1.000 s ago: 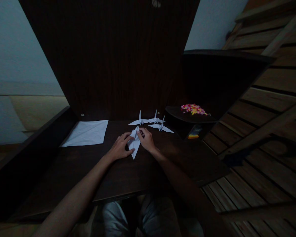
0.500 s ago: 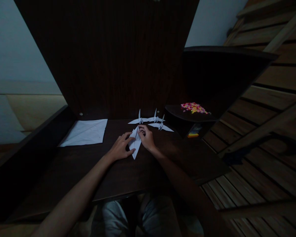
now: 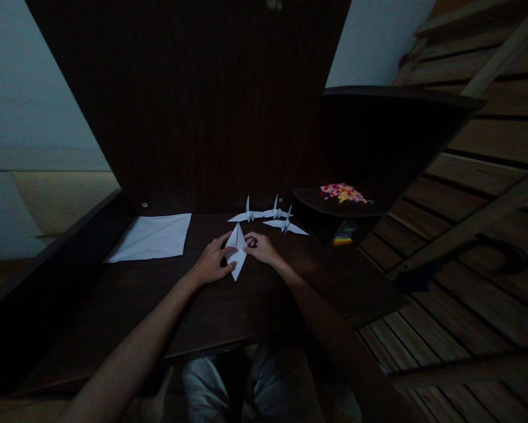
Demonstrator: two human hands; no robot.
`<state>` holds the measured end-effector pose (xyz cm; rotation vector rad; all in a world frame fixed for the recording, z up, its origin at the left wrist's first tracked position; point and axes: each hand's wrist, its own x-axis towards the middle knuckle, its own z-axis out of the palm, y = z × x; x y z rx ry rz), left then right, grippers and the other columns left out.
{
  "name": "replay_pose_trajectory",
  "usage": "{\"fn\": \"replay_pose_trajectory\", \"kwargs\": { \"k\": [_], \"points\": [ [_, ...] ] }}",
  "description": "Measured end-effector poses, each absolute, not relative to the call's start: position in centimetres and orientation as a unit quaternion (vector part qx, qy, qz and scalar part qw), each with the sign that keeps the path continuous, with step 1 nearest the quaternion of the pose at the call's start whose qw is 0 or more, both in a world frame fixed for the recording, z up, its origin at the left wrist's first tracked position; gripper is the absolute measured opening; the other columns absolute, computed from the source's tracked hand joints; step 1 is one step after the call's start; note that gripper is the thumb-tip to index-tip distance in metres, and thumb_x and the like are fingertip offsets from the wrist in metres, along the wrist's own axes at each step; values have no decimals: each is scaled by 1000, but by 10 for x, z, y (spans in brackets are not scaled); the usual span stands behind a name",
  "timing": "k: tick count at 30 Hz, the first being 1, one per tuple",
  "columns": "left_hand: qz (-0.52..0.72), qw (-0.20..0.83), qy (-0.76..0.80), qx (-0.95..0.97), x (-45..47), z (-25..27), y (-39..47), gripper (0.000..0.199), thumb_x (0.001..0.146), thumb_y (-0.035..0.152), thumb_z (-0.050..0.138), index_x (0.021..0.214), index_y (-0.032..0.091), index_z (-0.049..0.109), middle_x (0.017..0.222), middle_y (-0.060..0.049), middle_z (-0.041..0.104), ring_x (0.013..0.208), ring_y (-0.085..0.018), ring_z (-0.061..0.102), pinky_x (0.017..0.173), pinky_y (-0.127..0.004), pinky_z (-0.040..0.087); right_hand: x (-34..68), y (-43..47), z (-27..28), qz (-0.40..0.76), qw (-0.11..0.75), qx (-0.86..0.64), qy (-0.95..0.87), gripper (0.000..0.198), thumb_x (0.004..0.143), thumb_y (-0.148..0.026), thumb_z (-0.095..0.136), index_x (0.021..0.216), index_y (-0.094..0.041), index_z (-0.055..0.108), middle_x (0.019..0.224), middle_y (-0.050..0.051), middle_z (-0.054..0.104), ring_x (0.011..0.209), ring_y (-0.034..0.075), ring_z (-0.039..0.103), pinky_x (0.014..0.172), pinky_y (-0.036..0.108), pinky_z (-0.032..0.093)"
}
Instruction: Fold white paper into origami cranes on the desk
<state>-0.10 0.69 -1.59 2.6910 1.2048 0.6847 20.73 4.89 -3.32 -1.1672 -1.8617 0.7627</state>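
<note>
A white sheet of paper folded into a narrow diamond [image 3: 236, 257] lies on the dark desk in front of me, one point away from me and one towards me. My left hand [image 3: 213, 258] holds its left side, with fingers and thumb on the paper. At its right edge, my right hand [image 3: 260, 247] pinches the paper between thumb and curled fingers. Just beyond stand three white paper cranes: a left one [image 3: 249, 216], a back one [image 3: 276, 213] and a nearer right one [image 3: 285, 225], wings spread.
Flat white paper [image 3: 153, 237] lies at the left by the desk's raised side board [image 3: 61, 270]. A small corner shelf [image 3: 308, 200] at the right bears a heap of pink, red and yellow bits [image 3: 343, 192]. Under it sits a small item with a yellow-orange edge [image 3: 343, 239].
My right hand has come down from the diamond's upper tip to its right edge. The paper is turned more upright and its far point now shows. My left hand keeps its hold.
</note>
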Motion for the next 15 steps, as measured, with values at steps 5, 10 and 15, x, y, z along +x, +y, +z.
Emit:
{"fn": "replay_pose_trajectory", "kwargs": {
  "k": [5,10,15],
  "points": [
    [228,39,405,884,-2,-18,8,35,82,25,50,114,17,63,150,-13,29,130,-34,38,104,-54,35,205,47,-31,341,400,-470,-709,24,65,-21,67,87,-15,60,62,-5,57,55,9,49,56,22,40],
    [254,25,394,883,-3,-20,10,34,83,16,45,112,17,64,146,-12,38,130,-30,40,104,-49,38,204,44,-31,319,403,-490,-704,23,68,-28,69,84,-16,58,57,-6,58,53,11,54,55,23,41],
    [226,47,382,895,0,-20,10,36,93,34,40,115,18,63,134,-12,53,125,-26,48,104,-46,39,202,39,-29,283,400,-503,-713,46,70,-28,70,111,-16,53,62,-5,60,57,14,58,59,25,45]
  ]
}}
